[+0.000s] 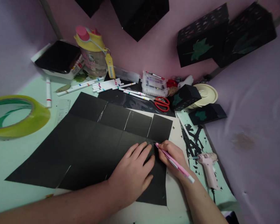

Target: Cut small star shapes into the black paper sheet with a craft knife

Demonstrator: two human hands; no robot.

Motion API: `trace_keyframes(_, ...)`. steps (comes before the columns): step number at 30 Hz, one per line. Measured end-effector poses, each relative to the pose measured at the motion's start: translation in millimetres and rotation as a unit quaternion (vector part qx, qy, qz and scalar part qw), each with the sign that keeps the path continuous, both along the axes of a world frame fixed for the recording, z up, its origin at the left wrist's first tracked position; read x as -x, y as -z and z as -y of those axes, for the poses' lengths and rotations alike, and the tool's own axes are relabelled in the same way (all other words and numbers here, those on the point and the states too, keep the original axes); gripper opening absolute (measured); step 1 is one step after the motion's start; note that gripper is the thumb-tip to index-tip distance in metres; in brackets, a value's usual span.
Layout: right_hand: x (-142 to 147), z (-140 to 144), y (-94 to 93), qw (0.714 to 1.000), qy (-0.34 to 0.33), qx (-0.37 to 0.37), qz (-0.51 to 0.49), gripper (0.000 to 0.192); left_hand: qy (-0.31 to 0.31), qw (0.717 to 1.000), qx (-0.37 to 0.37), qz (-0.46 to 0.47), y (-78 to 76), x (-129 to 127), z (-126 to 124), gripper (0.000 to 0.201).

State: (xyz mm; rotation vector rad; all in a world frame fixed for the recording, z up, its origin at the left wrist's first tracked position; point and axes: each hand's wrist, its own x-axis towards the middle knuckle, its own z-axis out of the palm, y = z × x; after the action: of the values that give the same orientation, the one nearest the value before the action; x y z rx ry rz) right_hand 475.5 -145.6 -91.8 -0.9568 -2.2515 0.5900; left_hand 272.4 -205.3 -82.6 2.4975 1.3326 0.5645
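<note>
A large sheet of black card (84, 140) lies on a white board (176, 193), with slits along its far edge dividing it into flaps. My left hand (133, 174) rests flat on the near right part of the card, fingers spread. Just right of it, my right hand (174, 155) is closed around a pink pen-shaped tool (180, 169) with a white end. The tool's point touches the card or hovers just over it, near the base of the rightmost flap. Its tip is too small to tell whether it is a pen or a blade.
A roll of tape (40, 115) lies at left. Behind the card are white markers (106, 84), red-handled scissors (162, 104) and a water bottle (93, 59). A glue gun (208, 171) and black paper scraps (193, 140) lie at right. Black boxes (203, 37) hang overhead.
</note>
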Motion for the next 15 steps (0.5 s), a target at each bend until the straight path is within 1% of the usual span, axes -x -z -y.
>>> trace_keyframes(6,2.0,-0.2,-2.6,1.000,0.004,-0.023,-0.001,0.016,-0.003,1.000,0.007,0.008,-0.7,0.5,-0.2,0.044)
trace_keyframes(9,1.6,0.5,-2.1,1.000,0.009,-0.010,0.002,0.015,-0.001,1.000,0.002,0.007,-0.3,0.2,-0.3,0.044)
trace_keyframes(12,1.2,1.1,-1.3,1.000,0.006,0.002,0.002,0.019,0.003,1.000,-0.001,-0.002,0.3,-0.2,-0.3,0.044)
trace_keyframes(15,2.0,1.2,-1.8,1.000,0.002,-0.008,0.003,0.020,0.005,1.000,0.001,-0.005,0.3,-0.1,-0.3,0.044)
